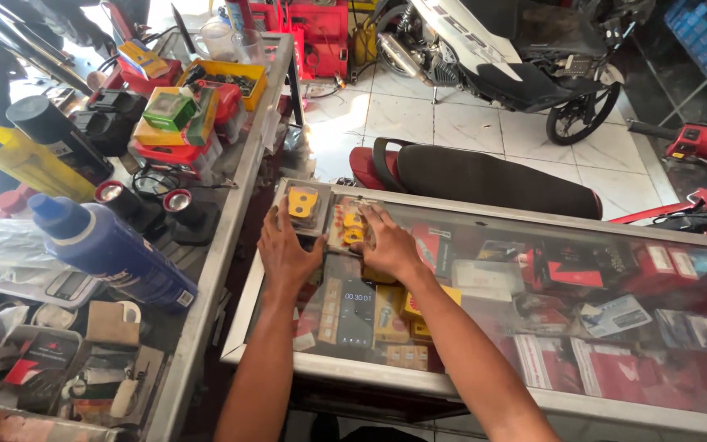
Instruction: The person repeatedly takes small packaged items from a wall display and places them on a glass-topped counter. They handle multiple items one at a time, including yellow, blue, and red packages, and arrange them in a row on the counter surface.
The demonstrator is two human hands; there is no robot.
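Resting flat on the glass top of a display counter [484, 225], both hands lie side by side near its far left corner. The left hand [286, 252] has its fingers spread open and pressed down, their tips touching the near edge of a small clear packet with a yellow part [303, 203] inside; nothing is gripped. The right hand [386, 243] is also open, palm down, its fingers lying over a second clear packet of yellow and red parts [347, 227], covering the right side of it rather than closing around it. The two packets sit just beside each other on the glass, the first one farther left. A phone with a lit screen [356, 313] lies on the glass nearer the person, between the forearms. Under the glass, red and yellow boxed goods [583, 270] fill the case. On the left, a separate cluttered bench holds a blue spray can [112, 250] lying on its side and a black-and-yellow can [38, 143] behind it. Beyond the counter, a black motorbike seat [493, 180] shows, and a parked motorcycle [525, 57] stands on the white tiled floor.
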